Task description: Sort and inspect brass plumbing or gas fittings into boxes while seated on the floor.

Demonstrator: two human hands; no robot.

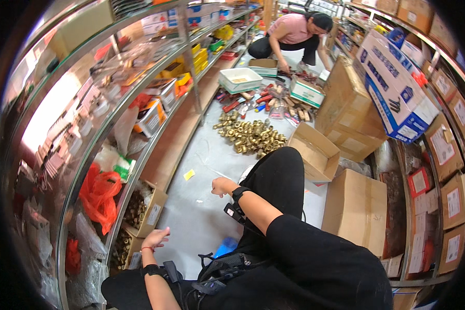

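My left hand hangs over the floor at the lower left with its thumb out and fingers apart, holding nothing. The nearest thing to it is an open cardboard box of small brass-coloured parts on the bottom shelf. In front of my knee, my right hand is loosely curled; its fingertips are hidden and nothing shows in it. A yellow scrap of paper lies on the floor to its left. Farther ahead is a heap of brass pipe fittings. An open, tilted cardboard box sits right of the heap.
Metal shelving lines the left, and shelves of cartons the right. A person squats beyond packaged red-and-wood-handled tools and a white tray. A large carton and a closed carton stand right. Blue plastic lies below me.
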